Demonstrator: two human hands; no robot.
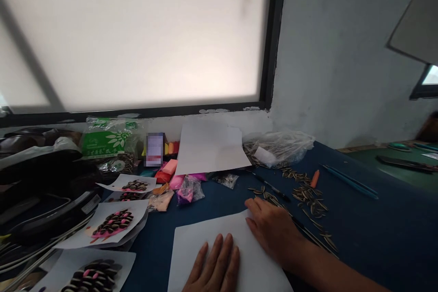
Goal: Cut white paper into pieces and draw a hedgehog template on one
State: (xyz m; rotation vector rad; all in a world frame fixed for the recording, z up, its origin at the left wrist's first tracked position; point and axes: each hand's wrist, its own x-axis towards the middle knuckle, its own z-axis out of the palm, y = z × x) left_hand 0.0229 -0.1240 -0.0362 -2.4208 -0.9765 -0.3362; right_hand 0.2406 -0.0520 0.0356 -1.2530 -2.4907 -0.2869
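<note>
A sheet of white paper [191, 246] lies on the blue table in front of me. My left hand [215, 267] rests flat on it, fingers stretched out and slightly spread. At the sheet's far right corner is my right hand [273, 230], its fingers curled and its thumb on the paper; part of that corner is hidden beneath it. Loose sunflower seeds [308, 196] are scattered just beyond and beside my right hand. A black pen [272, 185] lies past its knuckles, and an orange crayon-like stick [315, 178] sits among the seeds.
On the left are several paper sheets with seed pictures [114, 223], beside black bags and cables [51, 219]. Along the wall stand a green seed bag [109, 139], a phone [154, 149], colourful clay packets [176, 180], propped white paper [212, 146] and a clear plastic bag [284, 146]. Blue tweezers-like tool [351, 181] lies right.
</note>
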